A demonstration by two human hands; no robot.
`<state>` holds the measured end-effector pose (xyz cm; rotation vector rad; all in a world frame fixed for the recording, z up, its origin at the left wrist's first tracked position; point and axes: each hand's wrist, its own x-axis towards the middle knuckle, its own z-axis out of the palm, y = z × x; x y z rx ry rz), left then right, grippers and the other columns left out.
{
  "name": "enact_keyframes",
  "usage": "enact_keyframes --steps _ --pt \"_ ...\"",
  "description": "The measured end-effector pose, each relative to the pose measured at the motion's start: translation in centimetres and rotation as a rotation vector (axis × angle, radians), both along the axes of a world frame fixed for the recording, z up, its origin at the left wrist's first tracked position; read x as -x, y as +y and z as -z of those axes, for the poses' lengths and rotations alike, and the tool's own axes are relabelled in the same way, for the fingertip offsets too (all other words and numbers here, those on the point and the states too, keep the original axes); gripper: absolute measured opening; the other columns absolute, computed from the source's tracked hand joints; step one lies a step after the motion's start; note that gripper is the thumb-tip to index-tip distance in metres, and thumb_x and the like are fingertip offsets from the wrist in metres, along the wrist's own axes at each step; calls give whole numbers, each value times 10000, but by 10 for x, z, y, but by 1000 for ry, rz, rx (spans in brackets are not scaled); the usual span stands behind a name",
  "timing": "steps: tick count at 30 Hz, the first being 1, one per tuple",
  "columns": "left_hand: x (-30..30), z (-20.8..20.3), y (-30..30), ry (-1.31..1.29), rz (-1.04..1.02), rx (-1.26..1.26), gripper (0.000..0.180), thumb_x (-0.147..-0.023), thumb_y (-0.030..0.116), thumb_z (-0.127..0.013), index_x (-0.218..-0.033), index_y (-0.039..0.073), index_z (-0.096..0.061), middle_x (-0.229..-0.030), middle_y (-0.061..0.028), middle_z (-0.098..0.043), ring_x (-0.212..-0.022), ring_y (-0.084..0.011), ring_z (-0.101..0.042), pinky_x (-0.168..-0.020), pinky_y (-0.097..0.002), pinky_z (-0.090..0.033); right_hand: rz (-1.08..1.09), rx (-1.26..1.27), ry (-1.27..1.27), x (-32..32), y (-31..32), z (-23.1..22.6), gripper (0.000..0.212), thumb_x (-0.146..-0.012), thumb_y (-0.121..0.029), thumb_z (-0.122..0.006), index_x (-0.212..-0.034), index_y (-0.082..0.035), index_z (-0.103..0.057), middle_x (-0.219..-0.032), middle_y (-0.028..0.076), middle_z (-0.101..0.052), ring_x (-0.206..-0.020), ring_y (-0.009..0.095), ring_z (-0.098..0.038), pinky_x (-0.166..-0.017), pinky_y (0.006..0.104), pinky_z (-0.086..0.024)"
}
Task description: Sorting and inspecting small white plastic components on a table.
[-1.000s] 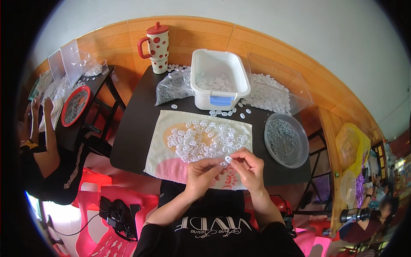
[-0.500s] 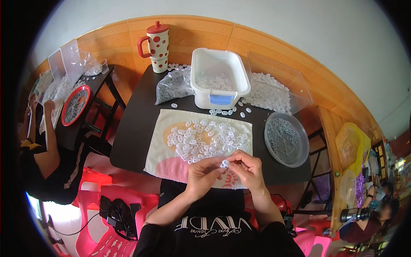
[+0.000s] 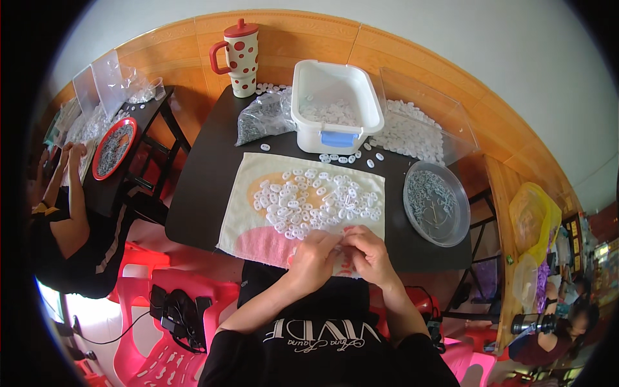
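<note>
White oval pieces (image 3: 303, 209) just beyond left grip (image 3: 314, 257)

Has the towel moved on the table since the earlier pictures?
No; the towel keeps its place against the white tub beyond it, though the view shifted.

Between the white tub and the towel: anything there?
Yes. In the head view, several small white oval pieces lie on the dark tabletop between the white tub and the towel.
</note>
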<state>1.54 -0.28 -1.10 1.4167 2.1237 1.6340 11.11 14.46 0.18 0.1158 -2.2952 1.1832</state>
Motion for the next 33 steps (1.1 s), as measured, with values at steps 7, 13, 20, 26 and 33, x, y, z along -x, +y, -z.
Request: enact_keyframes --steps 7,13,20,26,33 --pt "5 -7 0 71 44 15 321 -736 -70 -628 -1051 -21 -668 -870 -180 -638 -825 -363 -613 -720 -417 -510 53 -220 -17 -2 -2 7 282 -648 79 -649 -916 -6 -636 -931 131 -585 -907 353 -588 -743 402 -501" --pt "13 -9 -6 12 108 -36 271 -759 -65 -634 -1023 -21 -678 -849 -164 -646 -774 -329 -636 -677 -381 -517 76 -291 8 -2 -5 1 247 -634 51 -652 -874 -7 -630 -929 120 -590 -930 355 -595 -794 419 -516" --pt "15 -9 -8 125 174 49 389 -751 -98 -594 -1122 -1 -659 -837 -153 -654 -769 -309 -645 -688 -376 -528 13 -400 31 -7 -1 7 139 -657 -40 -622 -772 -3 -552 -878 143 -506 -881 356 -555 -806 426 -490" --pt "15 -5 -7 152 185 94 650 -744 -128 -554 -1377 -2 -477 -852 -148 -676 -778 -300 -659 -708 -379 -547 -39 -433 27 -6 -1 7 207 -627 -28 -622 -828 5 -589 -918 128 -541 -856 315 -544 -777 394 -476" --pt "17 -12 -5 96 232 90 741 -672 -151 -552 -1396 -43 -438 -860 -167 -667 -782 -328 -629 -708 -397 -545 -75 -401 1 -6 0 8 183 -618 -17 -620 -793 0 -569 -898 127 -529 -831 311 -535 -759 389 -474"
